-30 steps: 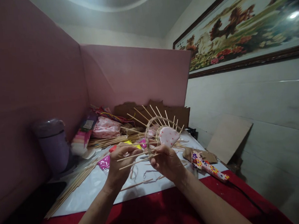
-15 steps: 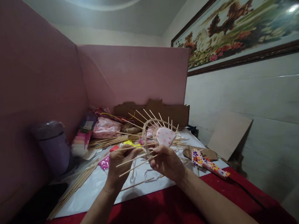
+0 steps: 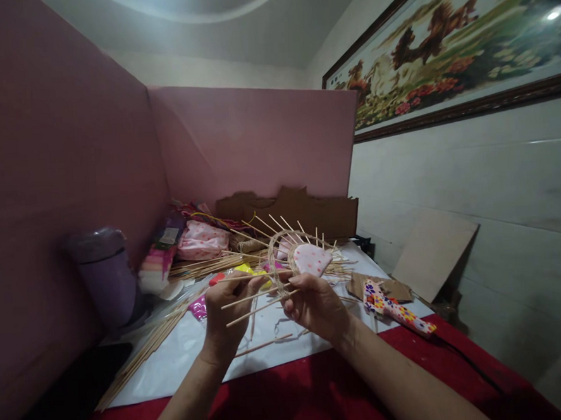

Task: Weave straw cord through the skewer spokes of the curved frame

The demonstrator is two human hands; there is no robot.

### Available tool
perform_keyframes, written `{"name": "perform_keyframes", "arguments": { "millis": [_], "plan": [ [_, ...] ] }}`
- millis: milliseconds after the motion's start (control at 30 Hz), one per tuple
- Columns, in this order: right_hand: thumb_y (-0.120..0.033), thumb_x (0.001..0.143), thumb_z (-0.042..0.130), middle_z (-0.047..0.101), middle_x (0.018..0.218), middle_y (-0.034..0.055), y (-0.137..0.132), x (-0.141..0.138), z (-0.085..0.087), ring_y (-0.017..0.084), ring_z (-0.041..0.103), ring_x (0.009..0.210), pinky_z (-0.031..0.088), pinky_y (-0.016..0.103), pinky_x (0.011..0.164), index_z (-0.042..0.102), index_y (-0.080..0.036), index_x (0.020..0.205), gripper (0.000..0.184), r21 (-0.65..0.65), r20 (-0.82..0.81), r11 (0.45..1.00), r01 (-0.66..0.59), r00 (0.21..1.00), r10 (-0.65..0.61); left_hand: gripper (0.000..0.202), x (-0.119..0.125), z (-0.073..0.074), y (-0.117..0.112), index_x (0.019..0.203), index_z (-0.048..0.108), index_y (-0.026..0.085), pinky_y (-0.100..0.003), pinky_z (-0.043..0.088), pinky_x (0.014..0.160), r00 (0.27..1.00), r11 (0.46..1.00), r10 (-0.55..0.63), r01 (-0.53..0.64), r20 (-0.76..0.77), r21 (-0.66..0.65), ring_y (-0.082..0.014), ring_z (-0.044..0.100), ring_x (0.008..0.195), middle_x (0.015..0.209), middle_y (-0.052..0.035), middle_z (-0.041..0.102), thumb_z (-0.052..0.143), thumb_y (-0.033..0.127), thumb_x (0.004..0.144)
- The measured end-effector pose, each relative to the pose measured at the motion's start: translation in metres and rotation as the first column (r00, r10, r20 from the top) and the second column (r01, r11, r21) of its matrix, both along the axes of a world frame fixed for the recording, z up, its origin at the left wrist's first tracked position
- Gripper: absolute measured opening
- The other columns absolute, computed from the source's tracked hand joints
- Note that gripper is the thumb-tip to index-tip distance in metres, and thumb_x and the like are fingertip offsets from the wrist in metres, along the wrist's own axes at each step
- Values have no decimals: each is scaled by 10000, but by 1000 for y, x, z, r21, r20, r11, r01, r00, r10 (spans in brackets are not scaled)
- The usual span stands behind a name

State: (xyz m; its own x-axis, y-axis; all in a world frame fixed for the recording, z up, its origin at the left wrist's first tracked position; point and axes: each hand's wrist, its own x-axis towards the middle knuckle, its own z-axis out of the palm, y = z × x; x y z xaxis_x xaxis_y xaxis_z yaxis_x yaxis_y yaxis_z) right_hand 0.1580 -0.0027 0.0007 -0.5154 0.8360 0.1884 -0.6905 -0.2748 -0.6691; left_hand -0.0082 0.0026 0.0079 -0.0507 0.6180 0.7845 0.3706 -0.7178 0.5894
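A craft piece of thin wooden sticks fans out in front of me. Jute twine (image 3: pixel 272 256) is wound around the sticks in a curved band, with a heart-like white fabric pad with pink dots (image 3: pixel 312 259) beside it. The lower end of this piece is gripped by my right hand (image 3: pixel 319 306), thumb on top near the twine. My left hand (image 3: pixel 226 311) is closed, thumb and fingers pinched at a wooden stick (image 3: pixel 246 277) on the left of the band. Other sticks poke out between both hands. The left fingertips are partly hidden.
Loose sticks (image 3: pixel 147 354) lie along the white sheet's left side. A purple tumbler (image 3: pixel 105 281), fabric bundle (image 3: pixel 202 240) and twine roll (image 3: pixel 247 242) stand behind. To the right, a flower-patterned glue gun (image 3: pixel 395 310) with a cord rests by cardboard (image 3: pixel 402 288). Red cloth (image 3: pixel 292 399) covers the front.
The view has shifted slightly, so everything sits a little further right. Both hands keep their hold, and the stick fan looks tilted slightly lower.
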Motion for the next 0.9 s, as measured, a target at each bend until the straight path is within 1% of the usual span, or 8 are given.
{"name": "perform_keyframes", "arguments": {
  "millis": [200, 400, 500, 567, 633, 667, 800, 900],
  "plan": [
    [-138, 715, 534, 707, 736, 31, -1, -3, -1, 88, 626, 531, 472, 159, 477, 636, -110, 916, 226, 69, 8, 997, 31, 999, -32, 102, 4, -3, 4, 685, 691, 191, -254, 450, 586, 997, 989, -59, 65, 44, -134, -156, 599, 616, 650, -17, 673, 654, 280, 718],
    [-168, 717, 584, 684, 688, 8, 3, -8, -1, 107, 620, 550, 469, 185, 485, 655, -138, 891, 191, 70, -32, 949, 307, 952, -305, 284, 3, -2, 5, 895, 673, 193, -376, 401, 835, 966, 974, 192, -165, 172, -156, -238, 555, 915, 947, -61, 653, 657, 203, 612],
    [-190, 715, 610, 693, 775, 15, 2, -13, -2, 129, 624, 629, 459, 202, 481, 658, -156, 924, 218, 126, -28, 864, 487, 872, -488, 157, 12, -3, -1, 727, 660, 147, -285, 427, 651, 882, 880, -65, 271, 466, -391, -177, 566, 718, 768, -50, 651, 610, 157, 578],
    [-196, 717, 613, 696, 862, 25, 0, -19, -2, 154, 628, 747, 481, 231, 558, 658, -163, 966, 254, 176, -14, 798, 576, 812, -583, 147, 21, -5, -7, 718, 667, 122, -248, 413, 591, 730, 665, -274, 614, 626, -425, -160, 567, 687, 740, -67, 660, 613, 158, 586],
    [-203, 717, 618, 695, 917, 27, -1, -26, -4, 179, 617, 864, 490, 279, 706, 655, -169, 999, 287, 212, -13, 736, 643, 755, -655, 184, 30, -8, -10, 777, 673, 113, -240, 417, 600, 617, 532, -323, 745, 718, -402, -157, 578, 714, 788, -84, 671, 639, 235, 643],
    [-205, 714, 623, 694, 928, 23, -2, -29, -5, 187, 609, 902, 477, 303, 777, 652, -174, 1014, 302, 218, -18, 709, 670, 730, -684, 216, 32, -9, -11, 794, 668, 115, -239, 418, 606, 627, 551, -284, 726, 725, -411, -154, 578, 716, 803, -83, 670, 656, 282, 659],
    [-211, 714, 631, 686, 956, 15, 0, -35, -10, 196, 597, 946, 444, 349, 872, 634, -188, 1053, 340, 169, -12, 645, 745, 656, -755, 330, 30, -13, -9, 869, 619, 154, -236, 432, 684, 758, 864, 22, 314, 652, -394, -137, 572, 761, 824, -25, 641, 738, 333, 618],
    [-233, 705, 637, 682, 948, 9, 3, -35, -14, 192, 591, 957, 446, 343, 878, 629, -190, 1045, 342, 144, 31, 578, 803, 580, -814, 334, 28, -12, -12, 821, 606, 153, -217, 423, 573, 774, 856, 5, 324, 633, -402, -114, 557, 626, 720, -9, 631, 736, 390, 625]
  ]
}}
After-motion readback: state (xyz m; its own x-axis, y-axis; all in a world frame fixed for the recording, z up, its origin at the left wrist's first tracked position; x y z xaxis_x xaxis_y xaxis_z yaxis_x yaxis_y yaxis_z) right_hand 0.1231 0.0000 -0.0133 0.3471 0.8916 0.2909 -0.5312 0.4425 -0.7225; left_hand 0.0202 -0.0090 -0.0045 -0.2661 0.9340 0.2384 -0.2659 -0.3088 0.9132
